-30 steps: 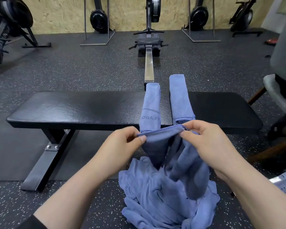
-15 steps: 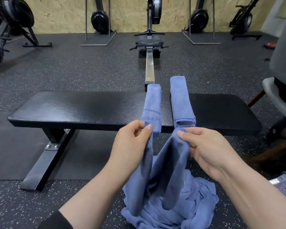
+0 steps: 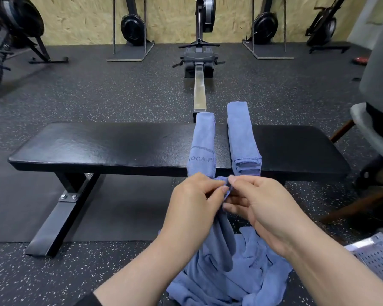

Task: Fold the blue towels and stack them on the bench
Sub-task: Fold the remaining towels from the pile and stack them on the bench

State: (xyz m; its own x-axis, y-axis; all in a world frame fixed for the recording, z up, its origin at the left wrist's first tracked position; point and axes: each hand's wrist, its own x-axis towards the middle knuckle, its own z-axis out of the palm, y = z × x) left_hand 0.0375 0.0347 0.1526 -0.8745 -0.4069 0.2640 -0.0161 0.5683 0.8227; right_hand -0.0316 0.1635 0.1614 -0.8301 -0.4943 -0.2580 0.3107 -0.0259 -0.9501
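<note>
A black padded bench (image 3: 97, 146) stretches across the view. Two folded blue towels lie across it: one with printed lettering (image 3: 202, 142) and, to its right, a thicker folded towel (image 3: 241, 138). In front of the bench's near edge, my left hand (image 3: 195, 199) and my right hand (image 3: 259, 204) meet and pinch the top edge of a loose blue towel (image 3: 219, 244), which hangs down between them. Its lower part merges with a crumpled heap of blue towels (image 3: 248, 279) on the floor.
A rowing machine's rail (image 3: 200, 89) runs away from the bench's far side. More gym machines (image 3: 133, 27) stand along the wooden back wall. A grey chair (image 3: 376, 120) sits at the right. A perforated grey object (image 3: 380, 257) lies at the lower right.
My hands have come together: half a second ago they held the towel's top edge apart, now both pinch it at one point and the towel hangs narrower.
</note>
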